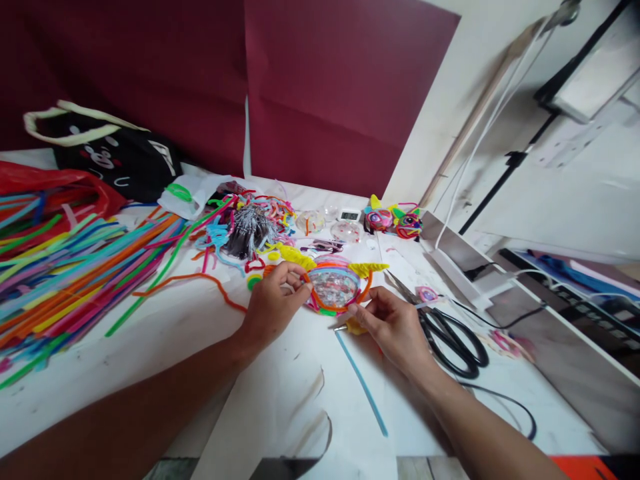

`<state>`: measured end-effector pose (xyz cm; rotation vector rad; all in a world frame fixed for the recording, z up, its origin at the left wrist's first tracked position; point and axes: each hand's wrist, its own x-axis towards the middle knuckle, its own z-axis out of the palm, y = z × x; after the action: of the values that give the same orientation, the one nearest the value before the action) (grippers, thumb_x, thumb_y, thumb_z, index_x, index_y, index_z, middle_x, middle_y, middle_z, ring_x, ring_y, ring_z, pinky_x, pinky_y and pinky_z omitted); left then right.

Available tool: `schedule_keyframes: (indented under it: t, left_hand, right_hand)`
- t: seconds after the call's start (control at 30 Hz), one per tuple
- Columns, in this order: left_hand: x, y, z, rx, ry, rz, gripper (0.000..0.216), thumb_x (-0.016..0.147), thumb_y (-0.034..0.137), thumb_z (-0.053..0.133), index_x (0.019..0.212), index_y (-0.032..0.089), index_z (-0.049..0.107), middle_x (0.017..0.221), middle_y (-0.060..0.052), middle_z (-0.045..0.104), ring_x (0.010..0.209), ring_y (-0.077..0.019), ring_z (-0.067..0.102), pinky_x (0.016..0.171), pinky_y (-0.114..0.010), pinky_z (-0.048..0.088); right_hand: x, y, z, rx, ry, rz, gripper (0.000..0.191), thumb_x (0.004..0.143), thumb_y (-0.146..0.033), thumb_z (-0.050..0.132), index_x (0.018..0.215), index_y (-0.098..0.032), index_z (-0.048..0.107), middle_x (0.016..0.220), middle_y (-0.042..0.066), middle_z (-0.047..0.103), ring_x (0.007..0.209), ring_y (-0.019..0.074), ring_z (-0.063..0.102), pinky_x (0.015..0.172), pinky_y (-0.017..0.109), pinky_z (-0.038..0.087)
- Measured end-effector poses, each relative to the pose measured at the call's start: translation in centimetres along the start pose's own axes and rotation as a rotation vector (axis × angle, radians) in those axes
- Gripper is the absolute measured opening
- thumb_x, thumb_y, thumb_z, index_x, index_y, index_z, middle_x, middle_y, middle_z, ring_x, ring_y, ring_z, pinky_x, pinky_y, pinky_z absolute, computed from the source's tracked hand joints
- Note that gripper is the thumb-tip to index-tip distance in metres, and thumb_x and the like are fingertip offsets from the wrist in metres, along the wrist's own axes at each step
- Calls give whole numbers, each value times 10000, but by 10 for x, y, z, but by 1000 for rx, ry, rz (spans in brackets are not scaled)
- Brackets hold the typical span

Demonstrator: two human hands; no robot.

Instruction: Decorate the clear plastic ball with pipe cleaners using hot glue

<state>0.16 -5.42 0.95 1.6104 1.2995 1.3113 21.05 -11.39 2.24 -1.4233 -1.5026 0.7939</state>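
Between my hands is a see-through plastic ball (333,288) banded with coloured pipe cleaners, with two yellow ear shapes at its top. An orange pipe cleaner (320,303) curves along the ball's lower front. At the ball's left side, my left hand (277,293) pinches this pipe cleaner with thumb and fingers. My right hand (393,323) is closed in a pinch on it at the lower right. Below the ball lies a light blue pipe cleaner strip (363,383). Black-handled scissors (447,340) rest just right of my right hand.
Bundles of pipe cleaners (95,267) spread over the left side, with a black bag (115,157) behind. Two finished-looking coloured balls (393,221) stand at the back right near a small digital display (349,215). Along the right runs a white ledge (500,300) with cables.
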Motion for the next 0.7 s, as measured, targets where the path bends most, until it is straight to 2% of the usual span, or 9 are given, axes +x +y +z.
schedule_keyframes:
  t: [0.27,0.7]
  left_hand:
    - [0,0,0,16,2,-4,258,723,375,695,903,206,619,695,33,629,618,-149,642,624,-268,487]
    - [0,-2,1,40,6,-7,256,729,356,681,926,206,615,702,37,625,579,-132,623,586,-251,459]
  right_hand:
    - [3,4,1,19,42,7,419,765,-551,748,920,-201,578,599,-27,615,518,135,527,511,254,419]
    - [6,10,5,14,45,-24,382,771,-521,760,934,-225,580,601,-36,622,511,140,551,503,252,423]
